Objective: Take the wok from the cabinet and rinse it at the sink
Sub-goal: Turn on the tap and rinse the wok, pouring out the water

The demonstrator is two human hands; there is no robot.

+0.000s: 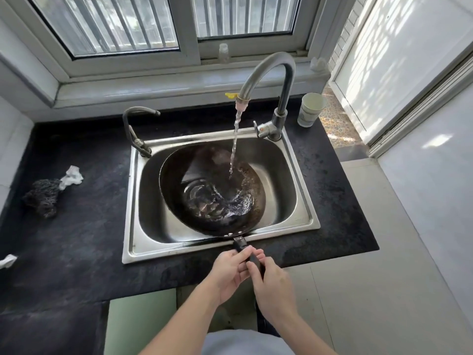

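Note:
A dark, blackened wok lies tilted inside the steel sink, its black handle sticking out over the sink's front rim. Water runs from the tall curved tap into the wok and swirls in its bowl. My left hand and my right hand are both wrapped around the handle just in front of the sink, the left nearer the wok. Most of the handle is hidden under my fingers.
A second, smaller tap stands at the sink's back left corner. A dark scouring pad and crumpled white paper lie on the black counter at the left. A paper cup stands right of the tap. Tiled floor is at the right.

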